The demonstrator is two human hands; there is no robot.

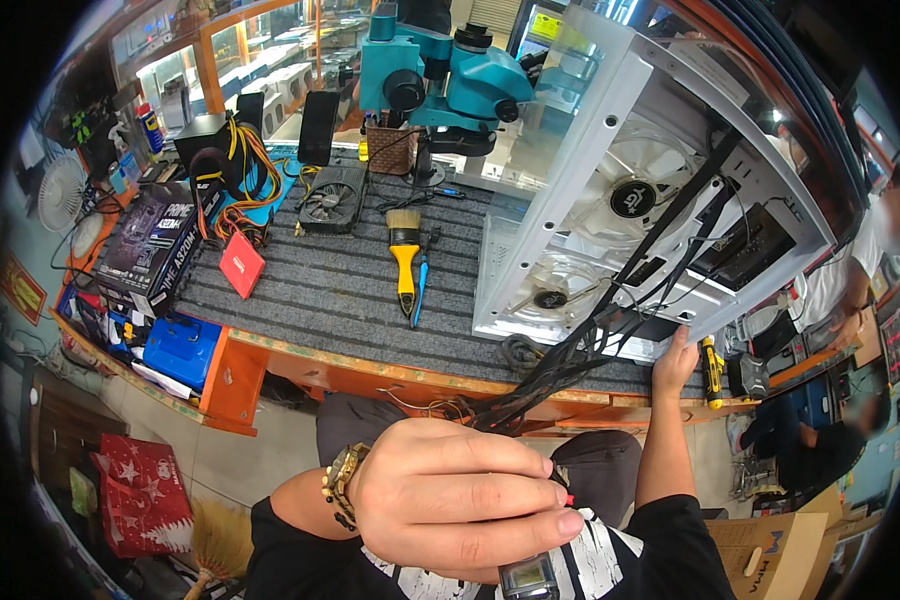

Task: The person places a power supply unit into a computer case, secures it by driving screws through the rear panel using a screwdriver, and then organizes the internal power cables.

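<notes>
My left hand [455, 500], wearing a beaded bracelet, is close to me at the bottom centre, fingers curled together over something small with a red bit showing; its palm side is hidden. A small dark device with a screen [527, 576] shows just below it. My right hand [673, 370] grips the lower right corner of an open white computer case [560, 215], which stands on the grey ribbed mat [320, 300]. The case shows two clear fans [603, 165] and a bundle of black cables [570, 362] hanging over the desk edge toward my left hand.
A yellow brush [404, 270], teal microscope [450, 80], graphics card [330, 205], red drive [238, 264] and motherboard box [138, 255] are on the bench. A yellow tool [711, 372] lies right of the case. Two people [850, 290] [820, 450] are at right; a cardboard box [790, 560] stands lower right.
</notes>
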